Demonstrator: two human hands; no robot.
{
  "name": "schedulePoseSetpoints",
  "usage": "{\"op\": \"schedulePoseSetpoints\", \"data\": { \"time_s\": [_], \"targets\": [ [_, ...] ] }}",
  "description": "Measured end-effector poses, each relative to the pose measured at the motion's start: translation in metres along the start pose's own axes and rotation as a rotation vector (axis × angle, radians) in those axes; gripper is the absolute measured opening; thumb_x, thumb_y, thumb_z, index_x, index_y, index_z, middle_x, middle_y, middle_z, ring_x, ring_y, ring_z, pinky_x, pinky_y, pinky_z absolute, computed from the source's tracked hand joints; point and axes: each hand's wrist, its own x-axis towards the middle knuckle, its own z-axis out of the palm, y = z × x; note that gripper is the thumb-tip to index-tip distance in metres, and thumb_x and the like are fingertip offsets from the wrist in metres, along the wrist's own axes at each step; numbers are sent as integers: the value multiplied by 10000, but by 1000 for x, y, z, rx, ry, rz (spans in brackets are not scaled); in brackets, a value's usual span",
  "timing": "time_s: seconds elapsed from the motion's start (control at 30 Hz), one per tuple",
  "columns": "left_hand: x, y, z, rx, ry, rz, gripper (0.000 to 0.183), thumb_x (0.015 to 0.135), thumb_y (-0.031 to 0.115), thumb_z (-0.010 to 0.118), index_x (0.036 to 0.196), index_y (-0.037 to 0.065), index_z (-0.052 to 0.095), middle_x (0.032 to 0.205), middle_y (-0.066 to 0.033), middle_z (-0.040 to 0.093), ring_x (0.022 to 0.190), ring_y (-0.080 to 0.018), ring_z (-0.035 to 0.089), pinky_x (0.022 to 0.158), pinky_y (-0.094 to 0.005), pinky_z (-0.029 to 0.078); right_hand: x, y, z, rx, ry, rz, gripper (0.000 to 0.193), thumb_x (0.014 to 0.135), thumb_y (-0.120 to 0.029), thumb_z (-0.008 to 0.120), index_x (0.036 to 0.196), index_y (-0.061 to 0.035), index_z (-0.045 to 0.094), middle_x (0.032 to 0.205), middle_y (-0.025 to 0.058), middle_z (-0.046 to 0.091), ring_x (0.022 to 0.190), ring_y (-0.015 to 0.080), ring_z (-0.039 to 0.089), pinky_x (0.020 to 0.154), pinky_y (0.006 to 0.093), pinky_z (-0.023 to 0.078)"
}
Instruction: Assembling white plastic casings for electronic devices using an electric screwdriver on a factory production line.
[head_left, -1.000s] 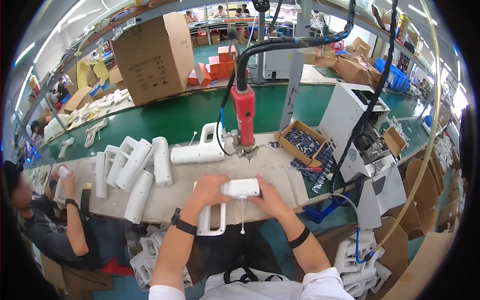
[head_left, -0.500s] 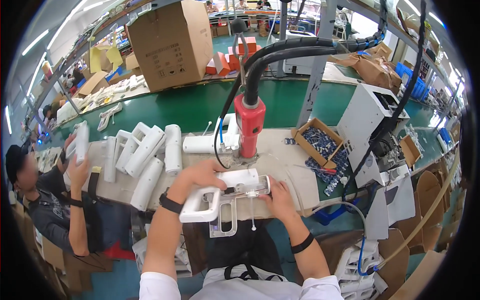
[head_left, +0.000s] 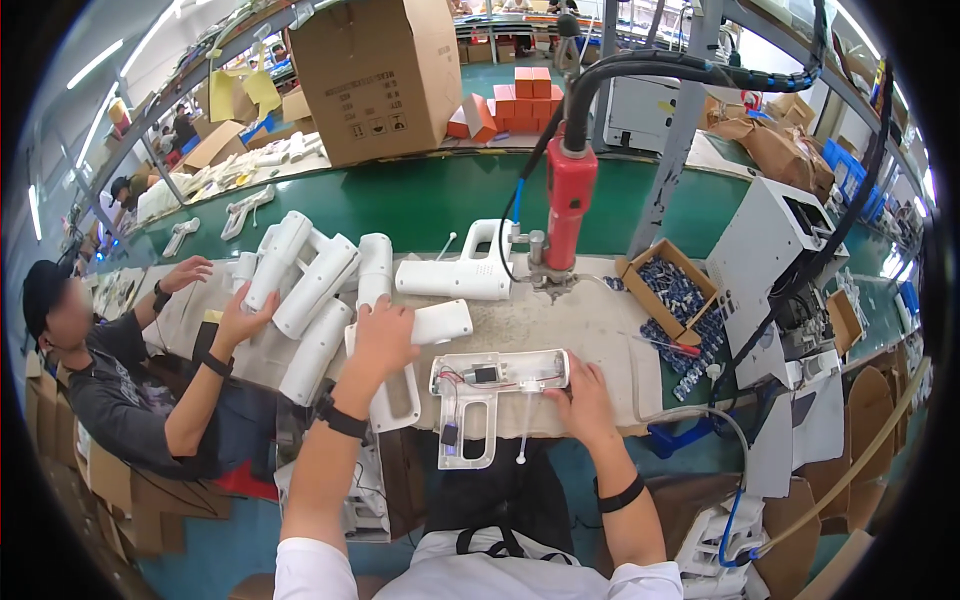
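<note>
My right hand (head_left: 586, 403) grips the right end of an open white gun-shaped housing half (head_left: 465, 410) near the table's front edge. Inside it show thin red wires, a small dark part and a blue part in the looped handle. A thin white rod with a ball tip (head_left: 521, 440) points down from the housing. Just to the left, my left hand (head_left: 385, 343) is closed over the matching white cover half (head_left: 442, 322), whose handle loop hangs toward me. The two halves lie apart. Behind them a closed white gun-shaped device (head_left: 455, 278) rests beside the red power screwdriver (head_left: 571, 205).
Several white devices (head_left: 318, 290) are piled at left, where a co-worker's hand (head_left: 243, 318) holds one. A cardboard tray (head_left: 690, 320) with small blue parts and a red-handled screwdriver (head_left: 685, 349) lie at right, by a white machine (head_left: 765, 245). A green belt (head_left: 350, 195) runs behind.
My left hand has lifted the white cover off the housing and moved it left, exposing the wires. My right hand keeps the housing. The co-worker's hands have shifted toward the pile.
</note>
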Motion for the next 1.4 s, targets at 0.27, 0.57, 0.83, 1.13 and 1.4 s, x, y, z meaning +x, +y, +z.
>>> {"op": "schedulePoseSetpoints", "data": {
  "time_s": [0.27, 0.57, 0.83, 1.13, 1.4],
  "targets": [
    [-26, 19, -11, -335, -17, 359, 676, 656, 207, 747, 1291, 118, 534, 1397, -84, 461, 1278, -332, 365, 1042, -507, 278, -1, 3, 1, 36, 67, -17, 636, 765, -166, 727, 1312, 8, 453, 1193, 199, 586, 1085, 384, 532, 1015, 440, 367],
    [-43, 21, 4, -408, -80, 285, 637, 667, 219, 800, 1256, 123, 578, 1296, -20, 575, 1237, -265, 430, 1047, -475, 259, -1, 7, 4, 51, 25, 9, 619, 795, -198, 695, 1311, 25, 436, 1228, 197, 568, 1154, 343, 524, 1042, 452, 343],
    [-48, 19, 9, -475, 55, 299, 616, 640, 213, 800, 1212, 97, 600, 1237, -47, 606, 1190, -228, 504, 989, -404, 319, -1, 3, 1, 26, 25, 32, 612, 779, -173, 703, 1297, 33, 451, 1199, 217, 580, 1117, 378, 538, 1020, 461, 365],
    [-43, 19, 9, -485, -88, 210, 655, 645, 241, 806, 1246, 106, 585, 1270, -58, 587, 1221, -250, 482, 1001, -414, 310, 0, 5, 2, 58, 49, -34, 631, 767, -140, 707, 1304, 42, 432, 1161, 226, 589, 1096, 383, 543, 1012, 451, 373],
    [-22, 2, -7, -476, 137, 279, 818, 593, 329, 833, 1318, 105, 528, 1386, -74, 497, 1288, -300, 412, 1060, -469, 301, -1, 2, 2, 4, 51, -6, 615, 779, -211, 708, 1279, 37, 449, 1179, 214, 581, 1118, 353, 541, 1006, 453, 373]
  ]
}}
